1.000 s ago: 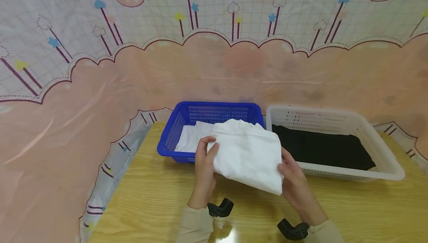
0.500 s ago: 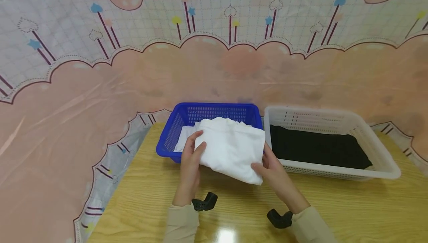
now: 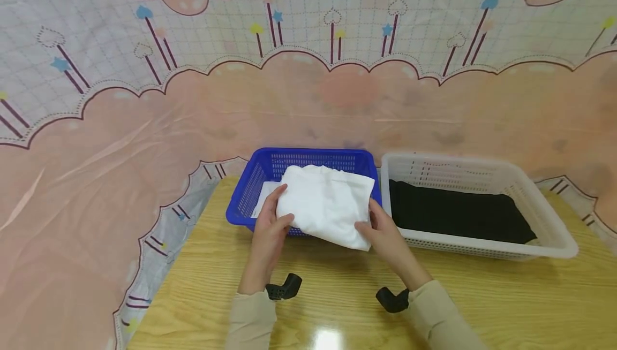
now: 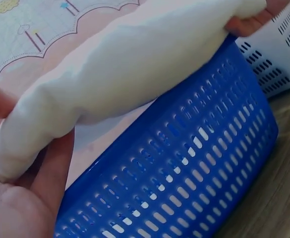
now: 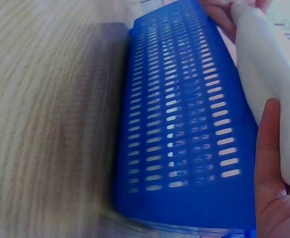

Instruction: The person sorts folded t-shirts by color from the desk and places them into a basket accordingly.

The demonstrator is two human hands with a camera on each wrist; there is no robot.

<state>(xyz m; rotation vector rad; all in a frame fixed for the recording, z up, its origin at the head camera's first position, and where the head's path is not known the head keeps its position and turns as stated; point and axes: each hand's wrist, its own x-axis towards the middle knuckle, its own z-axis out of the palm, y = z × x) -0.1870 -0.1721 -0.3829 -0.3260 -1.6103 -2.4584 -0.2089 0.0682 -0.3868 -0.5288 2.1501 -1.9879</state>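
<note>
A folded white cloth (image 3: 325, 205) is held between both hands, over the front rim of the blue plastic basket (image 3: 243, 195). My left hand (image 3: 267, 227) grips its left end, thumb on the near face. The right hand (image 3: 385, 237) pinches the right end the same way. In the left wrist view the cloth (image 4: 120, 69) shows as a thick soft roll above the slotted basket wall (image 4: 184, 168). From the right wrist, the right thumb (image 5: 268, 144) lies along the cloth. More white cloth (image 3: 265, 197) lies inside the blue basket, partly hidden by the held piece.
To the right stands a white plastic basket (image 3: 554, 221) with folded black cloth (image 3: 458, 213) in it. Both baskets sit on a wooden table (image 3: 202, 280), in front of a patterned pink and white curtain (image 3: 308, 93).
Both hands have carried the white cloth leftward and forward, from in front of the blue basket to over its front rim. The baskets stay where they were.
</note>
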